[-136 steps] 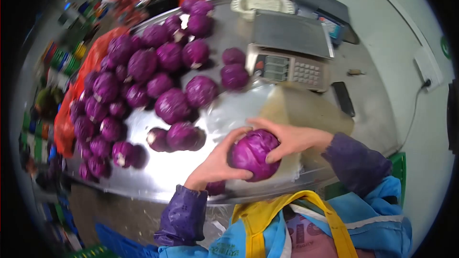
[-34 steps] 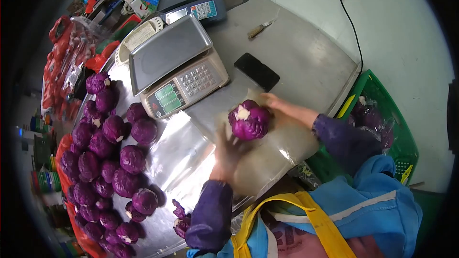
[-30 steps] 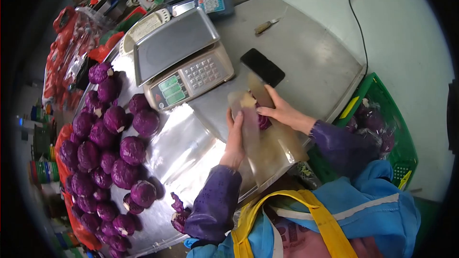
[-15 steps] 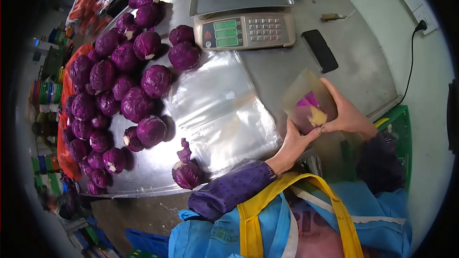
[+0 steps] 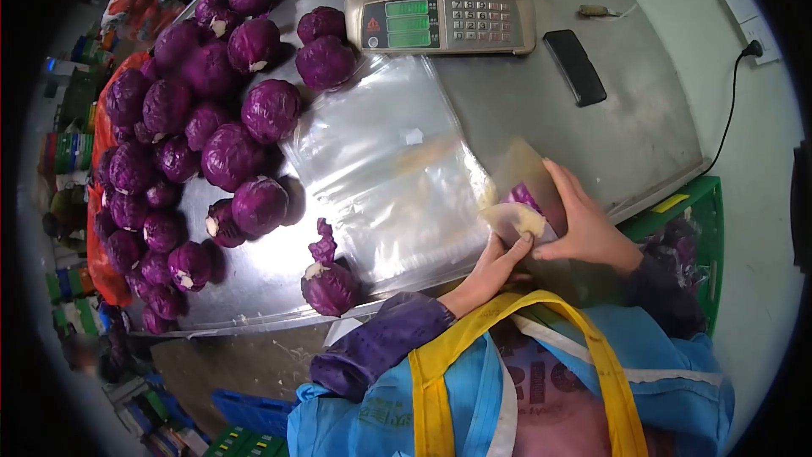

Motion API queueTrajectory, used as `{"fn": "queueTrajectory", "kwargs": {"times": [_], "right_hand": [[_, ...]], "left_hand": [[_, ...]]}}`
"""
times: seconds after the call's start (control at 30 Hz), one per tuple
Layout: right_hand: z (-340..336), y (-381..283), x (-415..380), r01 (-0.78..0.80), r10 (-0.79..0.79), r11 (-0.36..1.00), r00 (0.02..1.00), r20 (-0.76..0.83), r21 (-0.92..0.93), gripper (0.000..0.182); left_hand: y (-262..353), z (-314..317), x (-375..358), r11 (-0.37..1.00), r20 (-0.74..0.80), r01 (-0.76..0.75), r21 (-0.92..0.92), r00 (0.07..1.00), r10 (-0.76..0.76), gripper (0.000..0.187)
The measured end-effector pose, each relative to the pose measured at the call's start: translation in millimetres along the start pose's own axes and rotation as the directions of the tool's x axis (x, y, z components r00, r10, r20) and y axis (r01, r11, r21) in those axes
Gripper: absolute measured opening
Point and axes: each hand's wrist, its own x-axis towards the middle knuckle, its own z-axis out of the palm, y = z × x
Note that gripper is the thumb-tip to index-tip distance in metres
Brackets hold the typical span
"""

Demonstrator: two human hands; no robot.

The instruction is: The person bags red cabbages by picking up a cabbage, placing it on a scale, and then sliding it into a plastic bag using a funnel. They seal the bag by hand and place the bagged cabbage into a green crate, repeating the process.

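A purple cabbage in a clear plastic bag (image 5: 529,203) is between my two hands at the table's front edge, its pale stem end toward me. My left hand (image 5: 495,269) pinches the bag near the stem, thumb on top. My right hand (image 5: 588,224) wraps round the bag's right side. Left of my hands lies a stack of flat clear bags (image 5: 397,178). One cabbage with a torn leaf piece (image 5: 330,288) sits by the stack's front left corner. Many loose cabbages (image 5: 233,156) cover the table's left part.
A scale (image 5: 440,21) stands at the back middle. A black phone (image 5: 575,68) and a small wooden-handled tool (image 5: 597,10) lie right of it. A green crate (image 5: 706,237) with bagged cabbages is beyond the front right edge. Red netting (image 5: 106,245) borders the left.
Both hands have moved slightly left with the bagged cabbage, which is turned a little. The whole view has shifted, showing more of the green crate and less of the scale's tray.
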Motion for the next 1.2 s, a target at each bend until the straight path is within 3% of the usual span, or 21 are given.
{"fn": "queueTrajectory", "kwargs": {"times": [0.07,0.13,0.2,0.23,0.27,0.33,0.37,0.4,0.47,0.53,0.6,0.63,0.67,0.73,0.8,0.83,0.87,0.93,0.97,1.03,1.2], "right_hand": [[0,-6,-15,-0.030,0.030,0.981,1.000,-0.002,-0.190,0.105],[2,1,-29,-0.049,0.047,0.973,0.999,-0.016,-0.227,0.105],[3,4,-42,-0.174,0.167,0.972,0.984,-0.054,-0.159,0.106],[3,8,-47,-0.192,0.183,0.975,0.980,-0.082,-0.116,0.106],[4,14,-50,-0.192,0.183,0.975,0.979,-0.084,-0.115,0.106],[7,23,-54,-0.123,0.107,0.987,0.983,-0.151,-0.104,0.105],[9,24,-55,-0.122,0.105,0.987,0.982,-0.158,-0.101,0.105],[10,25,-56,-0.114,0.095,0.988,0.981,-0.171,-0.107,0.104],[12,27,-57,-0.100,0.078,0.989,0.979,-0.189,-0.112,0.103],[15,32,-59,-0.074,0.040,0.987,0.972,-0.231,-0.143,0.101],[17,37,-64,-0.048,0.014,0.990,0.970,-0.245,-0.134,0.102],[18,39,-67,-0.022,-0.011,0.991,0.968,-0.252,-0.128,0.102],[20,42,-70,-0.023,-0.012,0.991,0.965,-0.260,-0.130,0.102],[27,49,-77,0.086,-0.146,0.975,0.942,-0.302,-0.204,0.102],[36,51,-85,0.120,-0.189,0.968,0.925,-0.329,-0.219,0.102],[36,52,-86,0.146,-0.227,0.957,0.914,-0.337,-0.249,0.101],[33,53,-85,0.176,-0.273,0.942,0.897,-0.347,-0.285,0.099],[33,53,-81,0.160,-0.259,0.949,0.889,-0.378,-0.272,0.097],[35,52,-83,0.169,-0.263,0.951,0.881,-0.394,-0.258,0.096],[32,49,-87,0.178,-0.272,0.948,0.883,-0.382,-0.263,0.096],[35,53,-88,0.200,-0.297,0.943,0.867,-0.399,-0.267,0.096]], "left_hand": [[-9,-3,3,1.000,-0.057,-0.007,-0.003,0.998,0.007,0.065],[-10,-18,3,0.838,0.142,-0.211,0.504,0.977,0.161,0.061],[2,-39,-12,0.696,0.138,-0.218,0.684,0.976,0.170,0.053],[7,-58,-16,0.485,0.162,-0.304,0.820,0.936,0.313,0.046],[17,-72,-26,0.227,0.141,-0.270,0.936,0.877,0.460,0.040],[23,-100,-42,-0.183,0.131,-0.032,0.983,0.814,0.566,0.036],[20,-111,-47,-0.407,0.158,0.096,0.908,0.822,0.547,0.035],[16,-114,-46,-0.412,0.161,0.095,0.906,0.822,0.546,0.035],[10,-119,-43,-0.583,0.193,0.181,0.792,0.831,0.521,0.030],[18,-128,-37,-0.576,0.214,0.176,0.798,0.811,0.544,0.031],[34,-136,-33,-0.174,0.014,0.124,0.977,0.774,0.633,0.023],[55,-137,-32,-0.002,-0.001,0.002,1.000,0.795,0.607,0.011],[70,-129,-30,0.131,-0.094,-0.005,0.991,0.668,0.738,0.004],[120,-81,-46,0.206,-0.136,-0.153,0.966,0.374,0.917,0.005],[102,-110,-3,-0.080,0.081,-0.022,0.997,0.463,0.883,0.012],[75,-132,18,-0.360,0.324,-0.064,0.931,0.605,0.728,0.020],[54,-126,8,-0.399,0.338,-0.091,0.912,0.717,0.609,0.023],[59,-91,-12,-0.136,0.199,-0.146,0.980,0.786,0.585,0.042],[52,-89,-22,-0.139,0.207,-0.155,0.978,0.801,0.561,0.042],[41,-86,-35,-0.312,0.090,0.093,0.945,0.847,0.525,0.049],[12,-126,-32,-0.414,0.092,0.185,0.891,0.821,0.564,0.028]]}}
